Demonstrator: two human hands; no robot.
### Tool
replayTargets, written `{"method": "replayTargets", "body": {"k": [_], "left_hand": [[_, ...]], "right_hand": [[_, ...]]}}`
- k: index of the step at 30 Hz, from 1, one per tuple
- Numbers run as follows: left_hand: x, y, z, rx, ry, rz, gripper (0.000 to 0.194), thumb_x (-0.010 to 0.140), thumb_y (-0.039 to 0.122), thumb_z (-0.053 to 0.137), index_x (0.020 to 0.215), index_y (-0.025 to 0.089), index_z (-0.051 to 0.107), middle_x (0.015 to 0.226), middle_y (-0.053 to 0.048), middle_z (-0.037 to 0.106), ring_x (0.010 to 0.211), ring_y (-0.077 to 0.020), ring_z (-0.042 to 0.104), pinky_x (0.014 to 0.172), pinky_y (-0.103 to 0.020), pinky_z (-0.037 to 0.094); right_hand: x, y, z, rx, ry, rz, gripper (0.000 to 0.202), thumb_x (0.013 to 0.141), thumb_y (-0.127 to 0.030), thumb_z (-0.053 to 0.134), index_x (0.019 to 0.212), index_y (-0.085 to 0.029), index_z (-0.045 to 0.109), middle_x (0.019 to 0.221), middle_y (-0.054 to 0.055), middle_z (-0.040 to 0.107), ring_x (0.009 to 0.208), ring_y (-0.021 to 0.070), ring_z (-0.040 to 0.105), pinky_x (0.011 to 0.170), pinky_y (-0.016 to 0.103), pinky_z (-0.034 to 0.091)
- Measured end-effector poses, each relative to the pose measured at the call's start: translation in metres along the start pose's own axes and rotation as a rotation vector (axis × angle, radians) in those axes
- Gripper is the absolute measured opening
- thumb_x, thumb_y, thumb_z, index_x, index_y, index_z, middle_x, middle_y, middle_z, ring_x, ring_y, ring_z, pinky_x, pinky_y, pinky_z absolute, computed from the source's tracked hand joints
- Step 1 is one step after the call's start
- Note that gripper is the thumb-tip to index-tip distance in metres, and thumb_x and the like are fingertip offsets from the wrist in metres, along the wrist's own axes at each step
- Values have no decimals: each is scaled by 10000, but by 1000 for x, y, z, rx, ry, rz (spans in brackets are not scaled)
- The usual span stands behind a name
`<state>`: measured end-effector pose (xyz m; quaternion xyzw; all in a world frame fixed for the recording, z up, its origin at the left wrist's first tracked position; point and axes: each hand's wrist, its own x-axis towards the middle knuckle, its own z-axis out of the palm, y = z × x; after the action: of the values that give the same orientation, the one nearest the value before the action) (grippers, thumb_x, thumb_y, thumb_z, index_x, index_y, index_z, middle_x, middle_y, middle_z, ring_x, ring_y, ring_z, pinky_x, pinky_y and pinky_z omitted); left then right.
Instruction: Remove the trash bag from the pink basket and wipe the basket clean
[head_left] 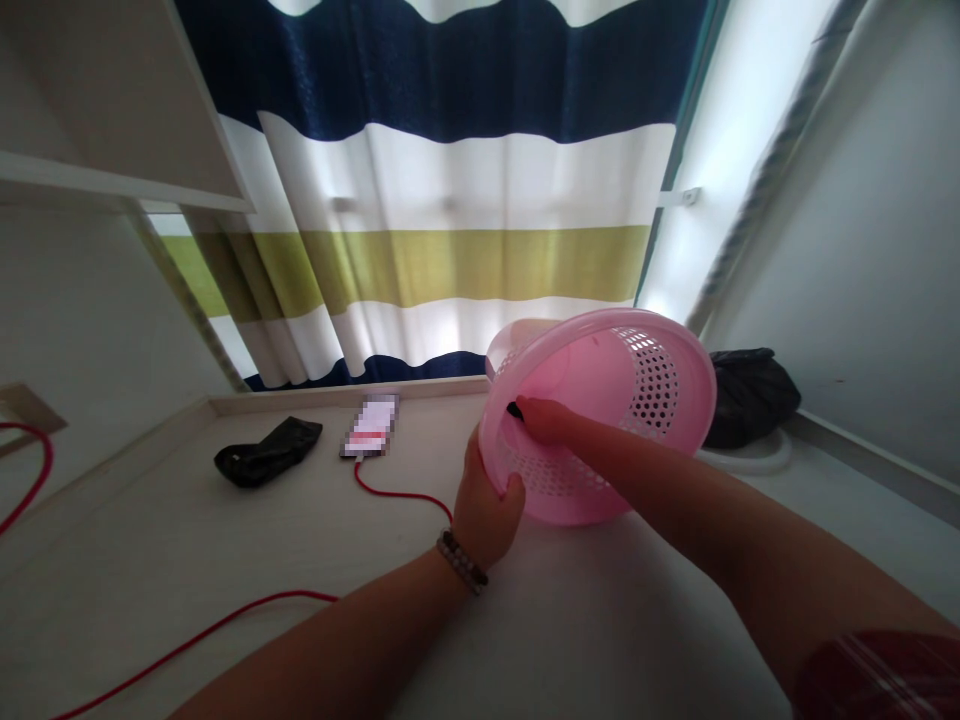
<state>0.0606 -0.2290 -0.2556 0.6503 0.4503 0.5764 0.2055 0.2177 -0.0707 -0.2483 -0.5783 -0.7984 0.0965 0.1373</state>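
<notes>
While left hand (486, 505) grips basket (596, 375), right (547, 420) reaches inside.

Left hand (491, 510) gripping, thumb apart from fingers, left forearm (360, 635) running back and left of it. Right hand (546, 420) just beyond and right of the left, fingers pinched together, right forearm (667, 500) angling back rightward behind it.
</notes>
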Motion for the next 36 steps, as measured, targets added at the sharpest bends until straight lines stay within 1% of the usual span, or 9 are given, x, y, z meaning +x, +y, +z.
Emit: {"method": "replayTargets", "body": {"k": [5,9,12,14,19,22,25,31,36], "left_hand": [[-1,0,-1,-13,-16,17,632,748,145,560,1336,199,336,1292,-117,502,1219,-262,489,1053,-449,387],[-1,0,-2,-9,-22,25,606,740,132,559,1308,189,357,1234,-114,523,1174,-261,509,1041,-455,392],[0,-1,-3,-14,-33,40,629,723,121,565,1310,190,352,1238,-116,518,1169,-267,508,1030,-456,398],[0,-1,-3,-9,-36,50,639,710,114,568,1308,190,355,1246,-115,512,1172,-270,501,1027,-455,397],[2,2,-2,-4,-20,52,623,701,102,560,1290,186,373,1208,-107,526,1086,-254,535,982,-451,425],[2,2,-2,-8,-18,45,605,694,100,559,1269,186,390,1186,-103,534,1064,-253,542,971,-453,429],[2,0,-2,-8,-15,45,604,684,100,563,1259,182,394,1179,-104,530,1102,-265,524,990,-459,416],[1,-2,-1,-3,-16,32,616,700,102,558,1283,186,380,1201,-112,529,1164,-283,503,1018,-473,405],[1,-1,-2,6,-21,58,768,715,84,552,1414,211,260,1322,-121,476,1233,-287,468,1052,-478,391]], "right_hand": [[-29,2,4,-239,-52,-192,349,927,-417,402,1157,-195,540,1126,131,644,985,240,620,852,349,438],[-42,7,7,-267,-44,-260,341,922,-429,394,1151,-209,521,1099,119,649,973,243,628,828,340,438],[-33,9,5,-235,-59,-246,349,913,-459,411,1133,-218,534,1086,108,660,947,247,632,818,340,444],[-21,9,3,-200,-45,-195,361,932,-469,373,1123,-222,554,1108,106,660,963,244,624,851,352,440],[5,7,-4,-55,-21,-70,367,964,-408,343,1165,-205,573,1119,102,669,1013,227,605,903,354,432],[13,4,-5,10,-17,-9,361,967,-383,353,1185,-199,574,1076,110,681,990,223,616,897,355,432],[17,3,-5,35,-16,31,353,956,-388,392,1180,-189,579,1068,128,680,981,225,620,900,352,426],[12,1,-5,-52,6,-13,347,965,-346,362,1178,-168,570,1046,141,685,966,232,625,873,353,440],[8,-1,-1,-115,-32,-114,341,942,-395,405,1160,-188,566,1091,125,672,1012,249,613,884,361,441]]}}
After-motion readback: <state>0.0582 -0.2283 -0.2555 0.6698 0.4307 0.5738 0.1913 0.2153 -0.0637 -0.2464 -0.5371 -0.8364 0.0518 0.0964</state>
